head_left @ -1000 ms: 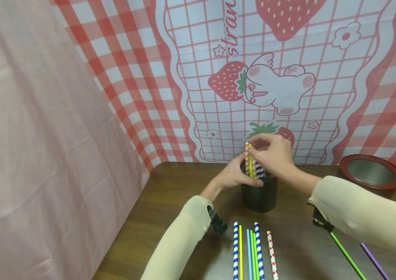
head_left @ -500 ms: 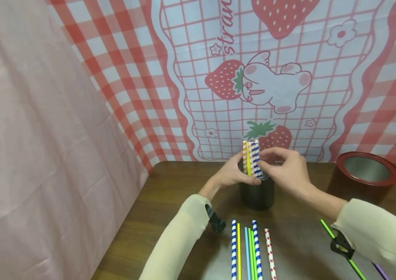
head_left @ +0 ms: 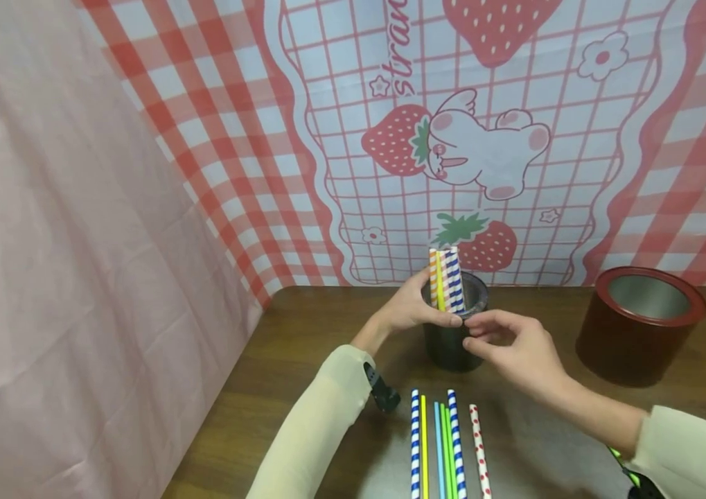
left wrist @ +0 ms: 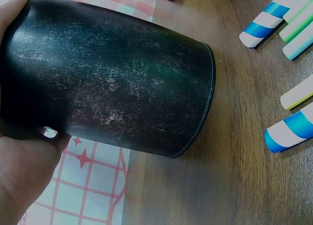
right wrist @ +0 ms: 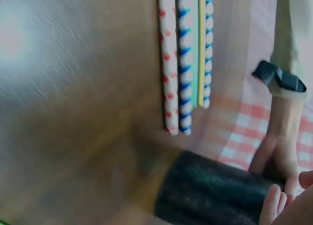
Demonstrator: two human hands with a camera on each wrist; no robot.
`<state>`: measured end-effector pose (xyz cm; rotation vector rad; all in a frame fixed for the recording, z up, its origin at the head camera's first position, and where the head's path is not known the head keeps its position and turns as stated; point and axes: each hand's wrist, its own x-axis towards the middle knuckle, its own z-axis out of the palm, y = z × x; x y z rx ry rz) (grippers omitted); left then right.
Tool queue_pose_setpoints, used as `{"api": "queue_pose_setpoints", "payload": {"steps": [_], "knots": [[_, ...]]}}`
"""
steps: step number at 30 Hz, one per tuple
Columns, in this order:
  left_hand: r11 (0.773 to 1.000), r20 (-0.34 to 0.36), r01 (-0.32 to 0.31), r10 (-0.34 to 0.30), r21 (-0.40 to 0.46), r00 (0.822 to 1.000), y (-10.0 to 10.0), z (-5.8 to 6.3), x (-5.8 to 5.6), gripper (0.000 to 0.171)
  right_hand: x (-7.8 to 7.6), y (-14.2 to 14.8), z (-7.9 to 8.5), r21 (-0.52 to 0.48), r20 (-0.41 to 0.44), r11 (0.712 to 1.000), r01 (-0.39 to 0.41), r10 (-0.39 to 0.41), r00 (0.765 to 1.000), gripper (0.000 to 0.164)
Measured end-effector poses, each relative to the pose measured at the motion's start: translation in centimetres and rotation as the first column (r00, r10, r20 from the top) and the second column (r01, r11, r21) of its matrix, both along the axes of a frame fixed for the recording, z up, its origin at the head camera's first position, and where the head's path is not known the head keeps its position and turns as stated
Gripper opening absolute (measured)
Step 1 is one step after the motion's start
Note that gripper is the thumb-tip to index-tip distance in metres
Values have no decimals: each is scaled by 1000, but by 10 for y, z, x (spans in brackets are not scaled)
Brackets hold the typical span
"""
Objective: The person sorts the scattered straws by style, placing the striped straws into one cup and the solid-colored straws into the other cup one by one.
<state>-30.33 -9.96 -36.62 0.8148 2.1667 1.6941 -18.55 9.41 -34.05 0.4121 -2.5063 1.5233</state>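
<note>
My left hand grips the upper part of a dark, speckled can, which stands upright near the back of the table. A bundle of paper straws leans in the can against its left side: blue-striped, orange-striped and a plain yellow one among them. In the left wrist view the thumb and fingers reach round the can's top end. My right hand is just at the can's front right, its fingers loosely bent with nothing between them.
Several straws lie in a row in front of the can, including a red-dotted straw and a blue-striped straw. A dark red can with a wide rim stands at the right. A green straw shows beside the right sleeve.
My right hand has left the straws in the can and moved down and to the right, below the rim. The left hand keeps its grip on the can.
</note>
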Motion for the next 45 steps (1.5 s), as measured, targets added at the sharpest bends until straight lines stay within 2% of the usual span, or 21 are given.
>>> {"api": "queue_pose_setpoints", "payload": {"steps": [2, 4, 7, 9, 12, 14, 16, 19, 21, 22, 24, 26, 27, 29, 32, 34, 35, 37, 39, 42, 45], "knots": [[1000, -1, -3, 3, -6, 1000, 0, 0, 0, 71, 5, 2, -4, -23, 86, 1000, -19, 21, 996, 27], [1000, -5, -3, 3, -8, 1000, 1, -1, 0, 71, 10, 3, -8, -62, 188, 997, -37, 48, 981, 32], [1000, -2, 5, -5, -1, 1000, 0, 0, 0, 70, 17, 5, -13, -130, 349, 990, -47, 90, 933, 40], [1000, -2, 3, -3, -5, 1000, 0, 0, 0, 69, 22, 6, -18, -167, 451, 985, -44, 116, 885, 43], [1000, -4, -8, 8, -13, 1000, 0, 1, 0, 70, 28, 7, -25, -199, 558, 979, -48, 154, 816, 44], [1000, -7, -16, 16, -21, 1000, 0, 1, -1, 71, 30, 7, -29, -204, 630, 978, -47, 167, 759, 44], [1000, -6, -18, 18, -23, 1000, 0, 2, 0, 72, 32, 7, -33, -201, 697, 978, -49, 178, 695, 46], [1000, -3, -19, 19, -22, 1000, 0, 2, -1, 71, 32, 7, -37, -192, 789, 980, -47, 183, 586, 48], [1000, -1, -20, 20, -20, 1000, 0, 1, -1, 71, 32, 7, -40, -187, 830, 981, -53, 186, 526, 49], [1000, 2, -21, 21, -18, 1000, 0, 1, -1, 70, 33, 8, -41, -186, 841, 981, -56, 188, 507, 48], [1000, 4, -24, 24, -19, 1000, -1, 1, -1, 70, 34, 7, -45, -182, 848, 981, -63, 189, 495, 46], [999, 5, -26, 26, -28, 1000, -1, 1, -1, 70, 36, 6, -48, -167, 847, 984, -63, 176, 501, 46], [999, 5, -22, 22, -28, 1000, -1, 1, -1, 69, 37, 4, -49, -161, 842, 985, -56, 167, 512, 48], [999, 6, -17, 18, -32, 1000, -1, 2, -2, 69, 40, 0, -53, -142, 818, 989, -46, 143, 557, 54], [1000, 8, -11, 11, -27, 1000, 0, 3, -2, 69, 46, -8, -60, -106, 766, 994, -12, 89, 637, 61], [1000, 10, -13, 13, -22, 1000, 1, 2, -2, 70, 49, -12, -65, -83, 712, 997, 0, 59, 700, 59], [1000, 11, -16, 16, -19, 1000, 1, 2, -2, 70, 50, -14, -67, -60, 689, 998, 12, 33, 724, 58], [1000, 11, -21, 21, -19, 1000, 1, 3, -2, 72, 51, -16, -69, 8, 619, 1000, 15, -17, 785, 57], [999, 10, -28, 28, -25, 1000, 2, 5, -2, 74, 51, -16, -69, 98, 552, 995, 9, -61, 832, 58], [998, 9, -38, 38, -43, 999, 2, 6, -2, 76, 52, -15, -70, 224, 468, 975, 8, -115, 876, 62], [998, 11, -42, 43, -53, 999, 3, 5, -1, 77, 54, -13, -71, 264, 433, 964, 9, -127, 892, 64]]}}
